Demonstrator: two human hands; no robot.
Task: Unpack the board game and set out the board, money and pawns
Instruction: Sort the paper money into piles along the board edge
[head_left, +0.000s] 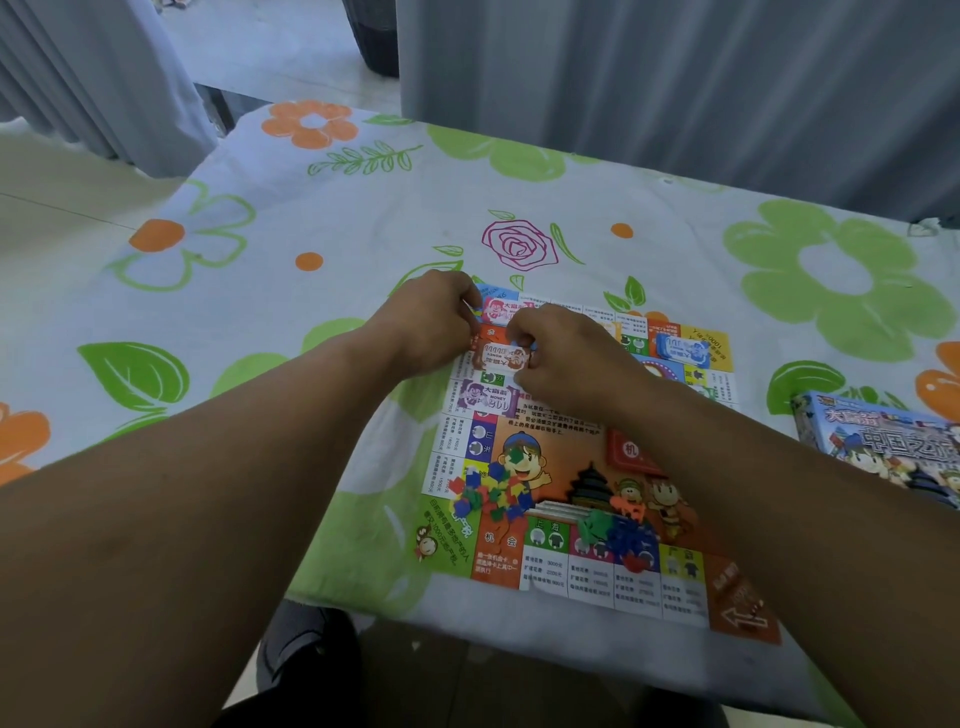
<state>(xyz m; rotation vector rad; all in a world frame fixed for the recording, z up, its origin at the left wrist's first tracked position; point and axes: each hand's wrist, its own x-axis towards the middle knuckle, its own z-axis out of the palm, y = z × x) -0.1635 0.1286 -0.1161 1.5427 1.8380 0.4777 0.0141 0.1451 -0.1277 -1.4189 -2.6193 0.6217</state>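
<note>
Flat board (587, 499), money (488, 397) and pawns (488, 493) atop

The tabletop cloth (363, 208) is white with green and orange flowers and a pink rose. The board (571, 460) is orange in the middle, with cartoon people. There is a pink note (498, 309), a brown note (501, 357), a purple note (485, 397) and a blue note (680, 348). The little pieces (488, 493) are red, blue, yellow and green. The box (883, 447) is blue.

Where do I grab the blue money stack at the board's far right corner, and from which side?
Pinch the blue money stack across its short width, fingers on the near and far long edges, coming down from above. It lies flat on the board with its sides free. The right hand is nearer, but it and the left hand hold the brown money stack.
</note>
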